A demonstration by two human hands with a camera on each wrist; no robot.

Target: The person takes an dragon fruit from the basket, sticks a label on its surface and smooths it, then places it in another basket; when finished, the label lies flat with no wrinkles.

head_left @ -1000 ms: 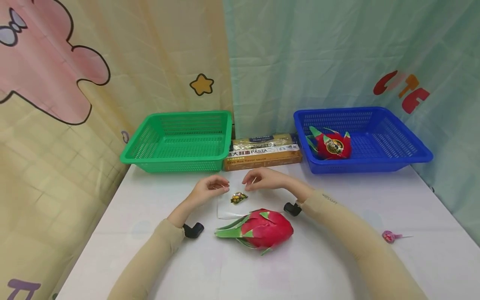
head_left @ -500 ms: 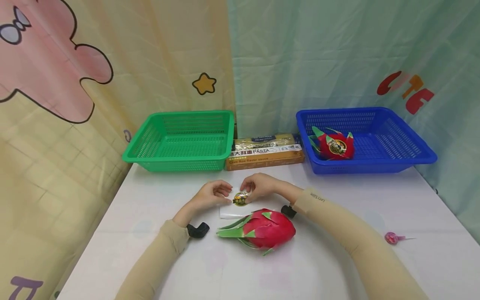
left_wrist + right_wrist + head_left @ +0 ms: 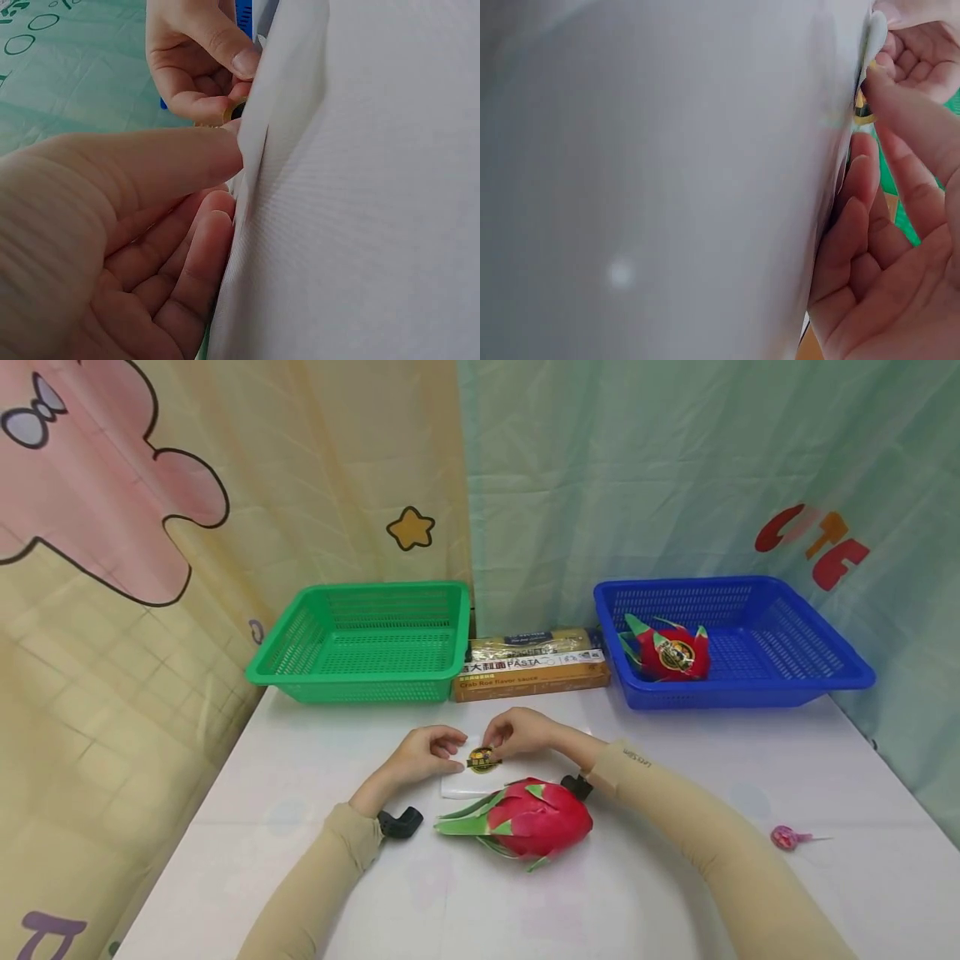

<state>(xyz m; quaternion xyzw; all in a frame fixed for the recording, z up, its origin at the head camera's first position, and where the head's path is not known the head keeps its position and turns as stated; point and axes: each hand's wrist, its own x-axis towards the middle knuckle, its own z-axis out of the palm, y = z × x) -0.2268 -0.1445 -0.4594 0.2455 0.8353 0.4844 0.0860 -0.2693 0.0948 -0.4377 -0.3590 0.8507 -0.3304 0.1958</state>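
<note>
A round black-and-gold sticker (image 3: 482,761) shows above a white sheet (image 3: 461,787) on the table. My right hand (image 3: 521,732) pinches the sticker's right edge, its thumb over the printed face. In the right wrist view, part of the sticker (image 3: 863,114) shows beneath the thumb. My left hand (image 3: 421,753) is just left of the sticker, fingers loosely bent, the thumb close to the sheet's left side; whether it touches cannot be told. Nearer the front lies a pink dragon fruit (image 3: 542,820) with green leaf tips, apart from both hands.
At the back left is a green basket (image 3: 356,687). A blue basket (image 3: 742,696) at the back right contains another dragon fruit (image 3: 678,653) bearing a similar sticker. Pasta boxes (image 3: 531,674) stand between the baskets. A wrapped lollipop (image 3: 784,837) lies on the right.
The sticker, earlier curved and lower-looking on the sheet, now faces up more flatly. My right hand has come down to its right edge; my left hand has moved slightly nearer the front.
</note>
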